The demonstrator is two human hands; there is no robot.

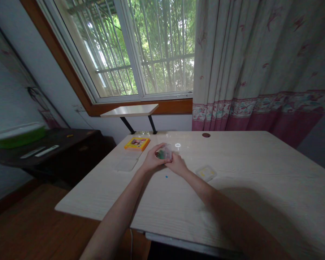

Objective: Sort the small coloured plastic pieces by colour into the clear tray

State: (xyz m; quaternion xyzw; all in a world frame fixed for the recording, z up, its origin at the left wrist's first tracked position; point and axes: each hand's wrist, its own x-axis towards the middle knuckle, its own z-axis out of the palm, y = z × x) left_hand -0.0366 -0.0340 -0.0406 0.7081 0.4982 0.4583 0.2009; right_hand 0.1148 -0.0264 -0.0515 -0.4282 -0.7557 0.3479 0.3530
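Above the table, both hands hold a small clear plastic box [168, 151] with something green inside. My left hand [151, 158] is wrapped round its left side, thumb along the lower edge. My right hand [177, 164] grips the lower right corner. A tiny blue piece [166, 176] lies on the table just below the hands. Right of my right wrist is a flat clear case [206, 173] with yellow bits in it. A flat translucent sheet or lid [128, 161] lies to the left. What the green contents are, I cannot make out.
A yellow-orange box [137, 143] with a printed picture lies at the table's far left. Behind it stands a raised shelf [130, 110] on black legs. A round cable hole [206, 135] sits near the back edge. A dark side table [70, 144] stands left.
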